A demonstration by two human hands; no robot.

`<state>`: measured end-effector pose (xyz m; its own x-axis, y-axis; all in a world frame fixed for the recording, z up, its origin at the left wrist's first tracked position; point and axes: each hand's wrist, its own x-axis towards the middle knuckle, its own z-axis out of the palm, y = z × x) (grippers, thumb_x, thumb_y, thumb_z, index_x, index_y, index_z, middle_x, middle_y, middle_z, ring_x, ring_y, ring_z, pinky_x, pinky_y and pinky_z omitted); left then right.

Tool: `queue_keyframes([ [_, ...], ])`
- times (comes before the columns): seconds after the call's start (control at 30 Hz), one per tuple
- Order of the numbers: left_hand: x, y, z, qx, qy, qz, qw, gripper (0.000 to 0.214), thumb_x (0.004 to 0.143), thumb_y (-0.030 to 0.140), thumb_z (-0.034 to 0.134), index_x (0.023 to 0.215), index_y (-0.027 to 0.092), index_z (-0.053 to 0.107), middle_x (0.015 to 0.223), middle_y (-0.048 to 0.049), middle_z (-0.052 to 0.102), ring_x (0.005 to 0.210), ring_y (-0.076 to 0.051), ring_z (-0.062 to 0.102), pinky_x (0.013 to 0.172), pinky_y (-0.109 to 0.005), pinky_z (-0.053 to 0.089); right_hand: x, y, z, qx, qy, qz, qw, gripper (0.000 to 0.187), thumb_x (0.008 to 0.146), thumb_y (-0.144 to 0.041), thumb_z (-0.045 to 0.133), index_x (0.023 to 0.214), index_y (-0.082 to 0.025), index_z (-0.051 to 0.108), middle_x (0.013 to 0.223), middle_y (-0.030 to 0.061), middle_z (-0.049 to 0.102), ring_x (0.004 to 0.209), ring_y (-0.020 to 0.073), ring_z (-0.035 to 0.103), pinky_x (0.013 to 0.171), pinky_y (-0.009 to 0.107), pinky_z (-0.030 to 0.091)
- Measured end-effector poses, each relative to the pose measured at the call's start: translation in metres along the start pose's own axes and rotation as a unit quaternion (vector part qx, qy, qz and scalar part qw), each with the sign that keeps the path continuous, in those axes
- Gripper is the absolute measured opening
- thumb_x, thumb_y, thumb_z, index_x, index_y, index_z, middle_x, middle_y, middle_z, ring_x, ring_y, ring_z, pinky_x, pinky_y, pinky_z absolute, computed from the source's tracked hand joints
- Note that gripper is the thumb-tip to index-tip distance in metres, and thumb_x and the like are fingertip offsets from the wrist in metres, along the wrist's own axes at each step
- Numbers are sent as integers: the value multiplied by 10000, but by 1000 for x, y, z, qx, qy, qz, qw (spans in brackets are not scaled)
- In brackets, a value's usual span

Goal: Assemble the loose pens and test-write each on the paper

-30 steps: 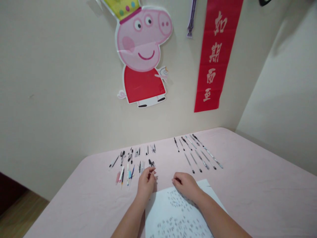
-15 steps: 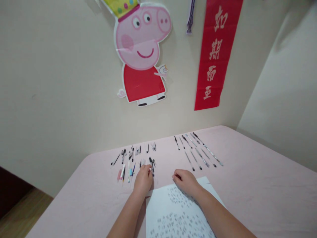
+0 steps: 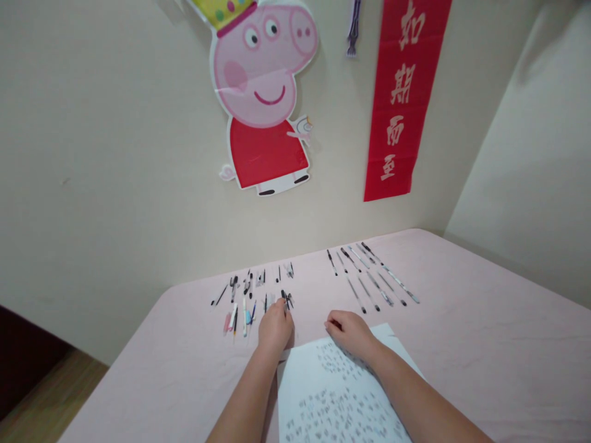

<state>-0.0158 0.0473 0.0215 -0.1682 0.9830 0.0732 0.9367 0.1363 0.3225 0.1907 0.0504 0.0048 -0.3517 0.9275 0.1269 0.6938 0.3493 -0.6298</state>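
My left hand (image 3: 276, 327) rests on the pink table (image 3: 462, 332) with its fingers curled, the fingertips touching small black pen parts (image 3: 285, 299). My right hand (image 3: 349, 332) lies loosely closed on the top edge of a white written sheet (image 3: 337, 394). Whether either hand holds anything is hidden. A cluster of pens and pen parts (image 3: 244, 301) lies left of my left hand. A row of several pens (image 3: 369, 277) lies beyond my right hand.
The table stands in a corner, its far edge against a cream wall. On the wall hang a pink cartoon pig cutout (image 3: 265, 92) and a red banner (image 3: 399, 98) with characters. Wooden floor (image 3: 37, 406) shows at the lower left.
My left hand moved forward a little toward the black pen parts. The view shifted slightly; my right hand stayed on the sheet.
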Motion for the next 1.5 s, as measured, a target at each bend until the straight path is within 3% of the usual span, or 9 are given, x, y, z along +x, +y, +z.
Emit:
queue_keyframes([
  [0.63, -3, 0, -1, 29, 48, 21, 998, 251, 880, 210, 406, 1078, 183, 558, 1054, -95, 579, 915, -211, 593, 734, -289, 403, 0, -2, -1, -3, -2, 6, 1000, 191, 826, -243, 497, 707, -190, 637, 646, 7, 629, 614, 140, 535, 561, 223, 282],
  [0.97, -2, 0, 1, 38, 35, 3, 999, 204, 816, 113, 421, 988, 146, 525, 962, -127, 616, 908, -222, 600, 760, -294, 400, 0, -1, 0, -3, 5, -2, 1000, 196, 820, -243, 490, 693, -188, 629, 636, 6, 621, 609, 141, 532, 554, 227, 273],
  [1.1, 1, -3, -1, 2, 51, 0, 999, 202, 801, 112, 432, 967, 147, 542, 936, -121, 625, 890, -220, 599, 761, -297, 406, 0, 0, 0, 0, 8, -4, 1000, 198, 822, -242, 487, 698, -187, 632, 635, 6, 620, 606, 139, 527, 552, 226, 273],
  [1.2, 3, -11, -1, -86, 84, -7, 993, 273, 794, 140, 450, 1048, 145, 553, 871, -90, 623, 849, -212, 595, 761, -307, 416, 0, 1, 1, 6, 3, -1, 1000, 197, 819, -242, 490, 700, -183, 634, 628, 5, 615, 597, 136, 522, 547, 225, 267],
  [1.3, 3, -19, 4, -260, 108, -21, 959, 300, 790, 232, 486, 1071, 166, 568, 775, -34, 595, 720, -179, 585, 680, -293, 436, 1, 2, 2, 8, 2, 0, 1000, 193, 813, -240, 496, 696, -179, 635, 629, 8, 616, 599, 136, 519, 548, 226, 261],
  [1.4, -5, -26, 14, -454, 96, -67, 883, 357, 760, 355, 530, 1060, 169, 583, 708, 1, 567, 599, -140, 560, 574, -260, 438, 1, 2, 2, 4, 2, 2, 1000, 200, 816, -243, 490, 695, -178, 636, 629, 10, 615, 594, 136, 507, 547, 228, 253],
  [1.5, -16, -29, 21, -543, 62, -94, 832, 412, 695, 438, 599, 997, 157, 599, 681, 0, 584, 603, -137, 580, 586, -262, 464, 1, 1, 1, 5, 0, 7, 1000, 204, 818, -249, 490, 689, -178, 632, 623, 9, 609, 587, 133, 497, 544, 227, 245],
])
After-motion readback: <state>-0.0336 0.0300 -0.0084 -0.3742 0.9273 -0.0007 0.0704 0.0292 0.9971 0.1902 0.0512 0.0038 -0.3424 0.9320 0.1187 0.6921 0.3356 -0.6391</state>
